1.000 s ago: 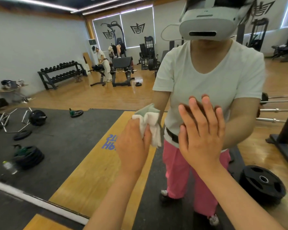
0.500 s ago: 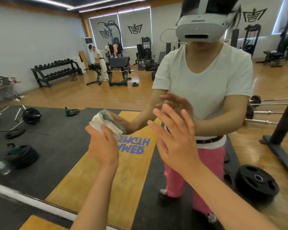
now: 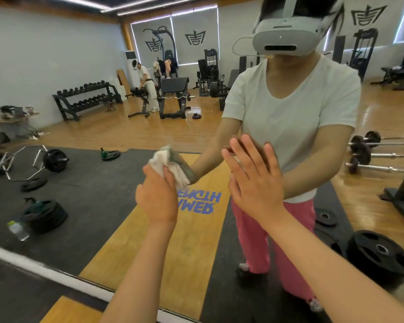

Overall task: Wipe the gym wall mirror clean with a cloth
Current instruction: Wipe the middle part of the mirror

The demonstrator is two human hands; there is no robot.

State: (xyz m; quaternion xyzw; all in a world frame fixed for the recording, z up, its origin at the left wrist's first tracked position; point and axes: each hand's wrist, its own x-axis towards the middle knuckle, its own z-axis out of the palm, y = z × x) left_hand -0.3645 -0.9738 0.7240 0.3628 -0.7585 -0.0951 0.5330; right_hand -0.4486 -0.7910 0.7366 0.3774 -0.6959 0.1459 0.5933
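Observation:
The wall mirror [image 3: 84,66] fills nearly the whole view and reflects the gym and my own figure in a white shirt and pink trousers. My left hand [image 3: 158,194] is shut on a crumpled white cloth [image 3: 163,163] and presses it against the glass at mid height. My right hand [image 3: 254,180] is open, fingers spread, palm flat against the mirror just right of the cloth. Each hand meets its own reflection at the glass.
The mirror's white lower frame [image 3: 44,269] runs diagonally across the bottom left, with dark floor below it. Reflected in the glass: weight plates, a hex bar, a water bottle, a dumbbell rack, benches, barbells and another person far back.
My left hand swept the cloth left across the glass, then shifted slightly back right and up. My right hand stayed flat on the mirror. My view moved a little.

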